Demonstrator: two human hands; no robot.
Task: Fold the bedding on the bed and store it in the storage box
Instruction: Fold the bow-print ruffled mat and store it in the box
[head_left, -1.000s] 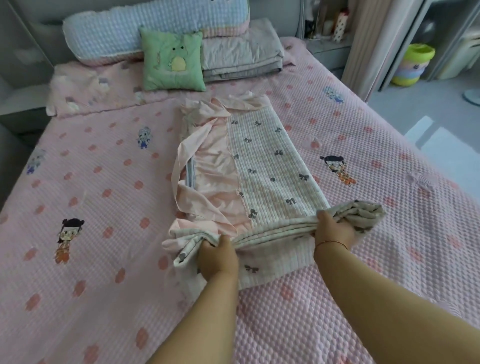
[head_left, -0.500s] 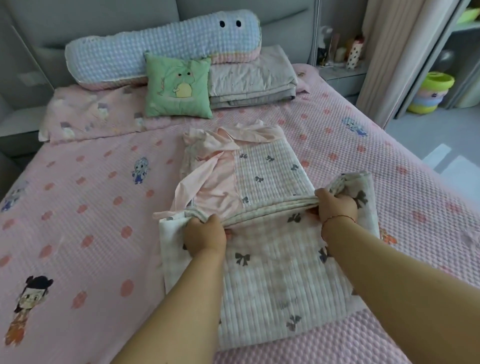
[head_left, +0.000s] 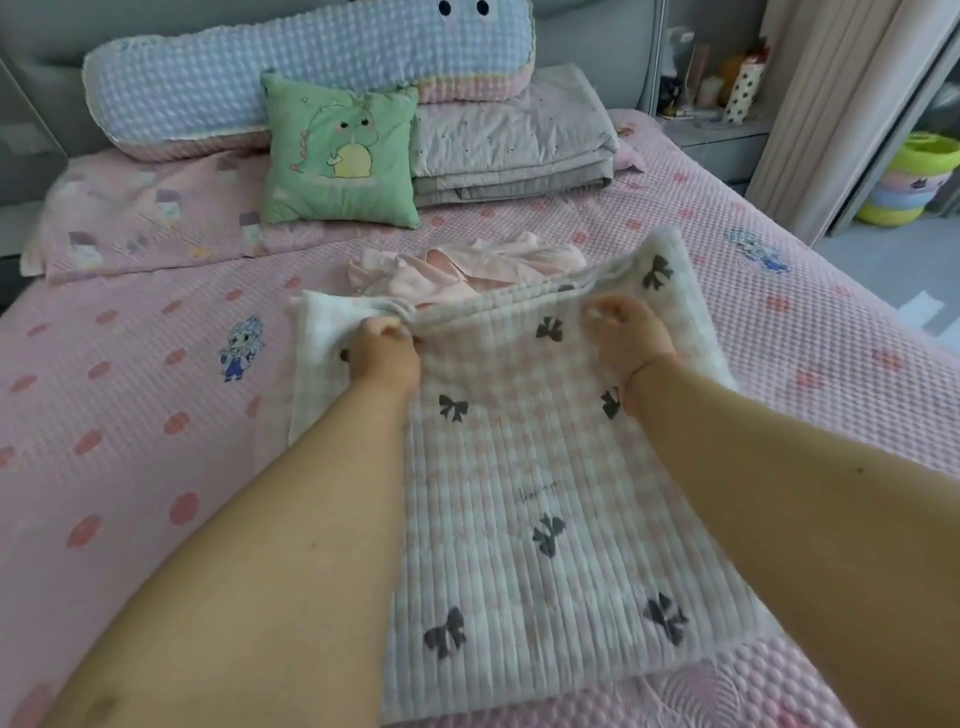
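A quilted blanket (head_left: 524, 499) with a pale pink check and dark bows lies across the pink bedspread (head_left: 130, 415). The left hand (head_left: 387, 353) and the right hand (head_left: 626, 335) each grip the blanket's folded far edge, fingers curled round the bunched layers. Just beyond that edge, pink lining fabric (head_left: 457, 270) shows. Farther beyond the blanket, toward the headboard, a green dinosaur cushion (head_left: 340, 156) leans against a long blue bolster (head_left: 260, 78), beside a folded grey quilt (head_left: 509, 140).
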